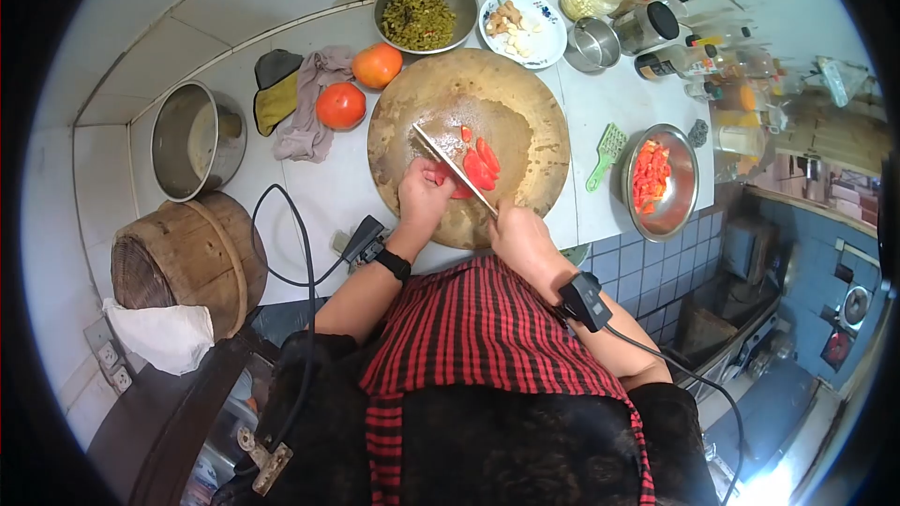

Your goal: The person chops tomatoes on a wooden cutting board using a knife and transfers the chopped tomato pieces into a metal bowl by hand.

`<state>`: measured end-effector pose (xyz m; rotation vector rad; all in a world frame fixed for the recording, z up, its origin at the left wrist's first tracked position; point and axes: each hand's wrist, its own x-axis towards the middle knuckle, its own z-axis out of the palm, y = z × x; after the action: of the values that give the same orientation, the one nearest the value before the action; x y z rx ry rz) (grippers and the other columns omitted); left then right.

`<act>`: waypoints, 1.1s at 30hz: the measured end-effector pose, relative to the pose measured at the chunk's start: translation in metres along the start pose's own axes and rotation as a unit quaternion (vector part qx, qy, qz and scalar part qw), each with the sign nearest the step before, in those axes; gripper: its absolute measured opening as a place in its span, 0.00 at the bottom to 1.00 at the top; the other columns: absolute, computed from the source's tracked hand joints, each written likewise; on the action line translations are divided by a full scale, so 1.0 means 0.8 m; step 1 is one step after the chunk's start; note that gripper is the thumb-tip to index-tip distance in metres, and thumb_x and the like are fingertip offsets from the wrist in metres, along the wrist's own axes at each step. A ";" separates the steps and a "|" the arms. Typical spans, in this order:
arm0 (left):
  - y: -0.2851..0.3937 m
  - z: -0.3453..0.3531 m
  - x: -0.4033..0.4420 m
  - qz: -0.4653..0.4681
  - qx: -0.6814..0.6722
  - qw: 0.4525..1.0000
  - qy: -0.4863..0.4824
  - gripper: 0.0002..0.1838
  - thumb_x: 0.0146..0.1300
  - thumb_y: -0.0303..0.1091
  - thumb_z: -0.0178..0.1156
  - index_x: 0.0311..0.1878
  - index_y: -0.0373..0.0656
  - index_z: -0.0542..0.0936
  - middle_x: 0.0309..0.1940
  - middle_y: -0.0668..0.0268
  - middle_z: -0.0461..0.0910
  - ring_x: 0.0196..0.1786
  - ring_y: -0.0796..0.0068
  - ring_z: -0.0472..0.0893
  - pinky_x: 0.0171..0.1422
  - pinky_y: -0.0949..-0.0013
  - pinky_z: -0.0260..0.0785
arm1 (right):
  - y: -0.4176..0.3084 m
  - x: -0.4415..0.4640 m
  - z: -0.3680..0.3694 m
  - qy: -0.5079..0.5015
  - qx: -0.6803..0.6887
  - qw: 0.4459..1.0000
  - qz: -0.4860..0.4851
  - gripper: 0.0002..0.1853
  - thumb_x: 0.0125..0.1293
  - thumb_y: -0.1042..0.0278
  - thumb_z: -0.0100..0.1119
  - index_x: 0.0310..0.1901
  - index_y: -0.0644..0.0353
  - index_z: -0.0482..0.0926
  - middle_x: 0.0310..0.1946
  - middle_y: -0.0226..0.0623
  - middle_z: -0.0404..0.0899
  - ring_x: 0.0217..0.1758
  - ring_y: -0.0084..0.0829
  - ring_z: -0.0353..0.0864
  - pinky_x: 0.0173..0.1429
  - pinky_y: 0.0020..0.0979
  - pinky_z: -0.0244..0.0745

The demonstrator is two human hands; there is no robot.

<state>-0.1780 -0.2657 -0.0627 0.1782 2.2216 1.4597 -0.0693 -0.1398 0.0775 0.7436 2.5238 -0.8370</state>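
On the round wooden chopping board (pixel 422 84), my right hand (pixel 520 236) is closed around the handle of a knife (pixel 454 169). The blade is seen almost edge-on and slants up to the left. My left hand (pixel 425 193) has its fingers curled over a red tomato piece (pixel 441 174), close against the blade's left side. Red tomato slices (pixel 481 163) lie on the board just right of the blade. Two whole tomatoes (pixel 340 106) sit beside the board's upper left edge. At the right, a steel bowl (pixel 689 189) holds diced tomato (pixel 649 178).
A bowl of chopped greens (pixel 424 19) and a plate with ginger and garlic (pixel 551 49) stand behind the board. Bottles and jars (pixel 649 26) crowd the back right. A green grater-like tool (pixel 607 155), a steel pot (pixel 178 141) and a wooden bucket (pixel 178 258) flank the board.
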 end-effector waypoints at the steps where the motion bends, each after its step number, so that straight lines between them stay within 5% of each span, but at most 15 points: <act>1: -0.005 0.004 0.002 0.005 0.009 1.000 0.002 0.10 0.55 0.25 0.68 0.38 0.37 0.77 0.30 0.66 0.80 0.29 0.81 0.78 0.37 0.73 0.76 | 0.005 0.008 0.012 0.009 -0.003 1.000 -0.020 0.12 0.66 0.67 0.57 0.41 0.71 0.75 0.27 0.63 0.80 0.34 0.63 0.82 0.42 0.55 0.77; 4: -0.013 0.010 -0.004 0.031 -0.090 0.995 0.008 0.12 0.51 0.25 0.69 0.39 0.36 0.78 0.28 0.64 0.80 0.30 0.75 0.80 0.38 0.70 0.76 | 0.008 0.034 0.048 0.034 -0.012 0.999 -0.029 0.12 0.66 0.67 0.58 0.42 0.70 0.75 0.26 0.62 0.80 0.34 0.63 0.82 0.41 0.55 0.77; 14: -0.014 -0.012 -0.014 0.023 -0.023 0.999 0.024 0.11 0.52 0.26 0.70 0.39 0.37 0.80 0.29 0.64 0.81 0.30 0.74 0.80 0.40 0.69 0.77 | 0.007 0.014 -0.002 0.061 0.122 0.988 -0.077 0.11 0.67 0.65 0.58 0.39 0.67 0.77 0.25 0.63 0.78 0.34 0.62 0.81 0.41 0.55 0.75; 23: -0.025 -0.010 -0.003 -0.018 0.020 1.000 -0.008 0.14 0.55 0.26 0.69 0.43 0.34 0.78 0.31 0.65 0.82 0.33 0.78 0.81 0.40 0.72 0.77 | 0.000 -0.017 0.010 0.013 0.006 0.999 -0.035 0.10 0.66 0.68 0.55 0.37 0.70 0.75 0.27 0.63 0.80 0.34 0.63 0.82 0.41 0.55 0.77; 26: -0.037 0.001 0.002 0.015 -0.127 0.992 0.010 0.14 0.55 0.26 0.69 0.43 0.33 0.78 0.30 0.63 0.83 0.32 0.77 0.82 0.40 0.71 0.77 | -0.005 -0.009 0.012 0.005 -0.025 0.999 -0.028 0.10 0.65 0.69 0.55 0.37 0.71 0.75 0.28 0.64 0.81 0.35 0.62 0.83 0.41 0.55 0.78; 28: -0.027 -0.006 -0.001 -0.026 -0.032 0.999 0.021 0.10 0.50 0.25 0.68 0.35 0.36 0.79 0.26 0.60 0.82 0.30 0.68 0.82 0.42 0.66 0.77 | -0.003 0.002 0.018 -0.006 -0.027 0.999 -0.044 0.10 0.64 0.69 0.55 0.37 0.71 0.75 0.29 0.64 0.81 0.36 0.61 0.84 0.42 0.54 0.78; 33: -0.003 -0.019 -0.007 -0.001 0.036 0.999 0.019 0.10 0.50 0.25 0.68 0.36 0.36 0.79 0.27 0.60 0.83 0.31 0.68 0.83 0.42 0.65 0.78 | -0.003 0.040 0.054 0.017 -0.012 0.999 -0.047 0.11 0.65 0.68 0.56 0.38 0.71 0.76 0.29 0.63 0.81 0.37 0.61 0.84 0.43 0.54 0.78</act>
<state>-0.1794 -0.2815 -0.0582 0.1730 2.3059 1.3925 -0.0878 -0.1574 0.0300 0.6401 2.6131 -0.8294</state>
